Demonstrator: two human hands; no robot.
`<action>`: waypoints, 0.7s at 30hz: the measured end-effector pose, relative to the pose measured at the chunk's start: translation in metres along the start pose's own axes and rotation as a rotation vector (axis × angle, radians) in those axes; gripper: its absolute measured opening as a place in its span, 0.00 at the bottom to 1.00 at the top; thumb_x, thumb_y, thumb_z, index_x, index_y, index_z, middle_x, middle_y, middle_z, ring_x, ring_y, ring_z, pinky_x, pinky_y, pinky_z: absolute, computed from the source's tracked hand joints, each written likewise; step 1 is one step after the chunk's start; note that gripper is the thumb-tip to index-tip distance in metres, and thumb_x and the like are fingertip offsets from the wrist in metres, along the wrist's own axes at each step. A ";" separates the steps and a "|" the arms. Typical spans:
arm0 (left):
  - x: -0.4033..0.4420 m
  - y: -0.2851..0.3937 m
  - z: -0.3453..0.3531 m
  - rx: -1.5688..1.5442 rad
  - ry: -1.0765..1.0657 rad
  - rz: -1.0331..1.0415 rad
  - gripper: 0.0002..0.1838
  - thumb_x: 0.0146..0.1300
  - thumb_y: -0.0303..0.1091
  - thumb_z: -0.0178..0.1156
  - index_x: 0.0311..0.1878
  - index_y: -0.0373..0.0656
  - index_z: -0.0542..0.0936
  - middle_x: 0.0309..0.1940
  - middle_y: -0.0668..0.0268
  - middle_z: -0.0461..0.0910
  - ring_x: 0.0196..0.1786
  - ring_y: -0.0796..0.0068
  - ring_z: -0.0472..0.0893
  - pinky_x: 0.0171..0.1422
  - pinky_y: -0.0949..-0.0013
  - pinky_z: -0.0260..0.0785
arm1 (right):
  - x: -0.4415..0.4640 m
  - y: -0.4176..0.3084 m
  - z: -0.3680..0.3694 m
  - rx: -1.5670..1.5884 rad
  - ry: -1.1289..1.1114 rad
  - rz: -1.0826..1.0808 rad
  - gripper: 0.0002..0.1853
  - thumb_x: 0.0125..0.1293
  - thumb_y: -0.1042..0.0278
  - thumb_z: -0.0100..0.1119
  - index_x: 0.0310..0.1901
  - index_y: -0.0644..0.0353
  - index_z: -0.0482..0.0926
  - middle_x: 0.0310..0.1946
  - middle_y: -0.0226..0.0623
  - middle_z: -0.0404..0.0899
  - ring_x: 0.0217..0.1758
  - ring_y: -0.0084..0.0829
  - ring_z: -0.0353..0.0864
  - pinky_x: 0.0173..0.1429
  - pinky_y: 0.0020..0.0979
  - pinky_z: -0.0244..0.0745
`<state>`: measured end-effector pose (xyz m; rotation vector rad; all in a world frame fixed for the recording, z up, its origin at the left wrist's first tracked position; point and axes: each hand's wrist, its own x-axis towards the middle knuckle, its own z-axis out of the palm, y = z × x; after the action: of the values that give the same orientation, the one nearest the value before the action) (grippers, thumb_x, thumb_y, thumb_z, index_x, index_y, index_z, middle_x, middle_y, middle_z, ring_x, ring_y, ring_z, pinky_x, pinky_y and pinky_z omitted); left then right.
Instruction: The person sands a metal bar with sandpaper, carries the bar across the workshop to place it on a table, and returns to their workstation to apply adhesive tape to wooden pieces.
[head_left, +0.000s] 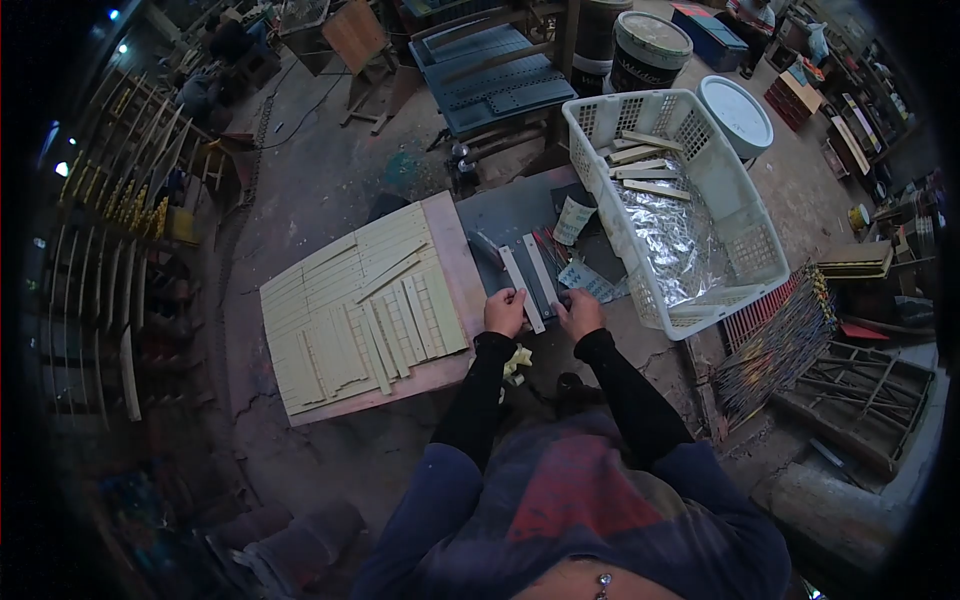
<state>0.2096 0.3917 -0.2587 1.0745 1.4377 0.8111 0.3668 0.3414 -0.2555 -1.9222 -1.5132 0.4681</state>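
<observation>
My left hand (pixel 505 312) is closed on the lower part of a narrow pale wooden strip (pixel 514 275), thumb on top. A second wooden strip (pixel 539 265) lies beside it, nearly parallel, with a small gap between. My right hand (pixel 580 315) pinches the near end of that second strip; its fingertips are partly hidden. Both strips rest on a dark work surface (pixel 515 207). Just past them are some thin red-handled tools (pixel 547 243), a piece of printed sandpaper (pixel 573 220) and another printed sheet (pixel 590 281).
To the left, a board (pixel 458 250) bears many wooden strips (pixel 350 310) in rows. A white plastic crate (pixel 745 210) at the right holds several strips on shiny film. Lidded buckets (pixel 737 115) stand behind it. Bundled thin rods (pixel 780 345) lie at the right. People sit farther back.
</observation>
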 end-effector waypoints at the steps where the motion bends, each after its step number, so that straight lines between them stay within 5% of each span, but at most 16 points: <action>1: 0.001 0.000 -0.001 -0.011 0.003 0.004 0.14 0.61 0.36 0.59 0.37 0.30 0.77 0.21 0.65 0.77 0.20 0.79 0.75 0.22 0.75 0.70 | 0.002 -0.002 0.001 -0.024 0.006 -0.006 0.11 0.50 0.66 0.66 0.32 0.64 0.79 0.26 0.44 0.77 0.31 0.43 0.77 0.39 0.38 0.73; 11: 0.004 -0.004 -0.003 -0.071 -0.038 -0.011 0.14 0.59 0.32 0.61 0.42 0.30 0.76 0.25 0.65 0.77 0.23 0.79 0.75 0.24 0.74 0.72 | 0.002 -0.014 0.008 -0.024 0.001 0.074 0.10 0.48 0.70 0.65 0.29 0.64 0.75 0.27 0.44 0.77 0.33 0.45 0.78 0.40 0.39 0.73; 21: 0.008 0.005 0.002 -0.069 -0.077 -0.019 0.15 0.58 0.30 0.60 0.46 0.29 0.76 0.28 0.62 0.79 0.26 0.76 0.78 0.27 0.72 0.75 | -0.001 0.014 0.008 0.433 -0.109 0.238 0.13 0.56 0.73 0.60 0.42 0.70 0.77 0.31 0.40 0.81 0.33 0.26 0.80 0.40 0.27 0.75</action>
<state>0.2129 0.4004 -0.2568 1.0276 1.3446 0.7916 0.3715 0.3403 -0.2704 -1.7535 -1.1314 0.9374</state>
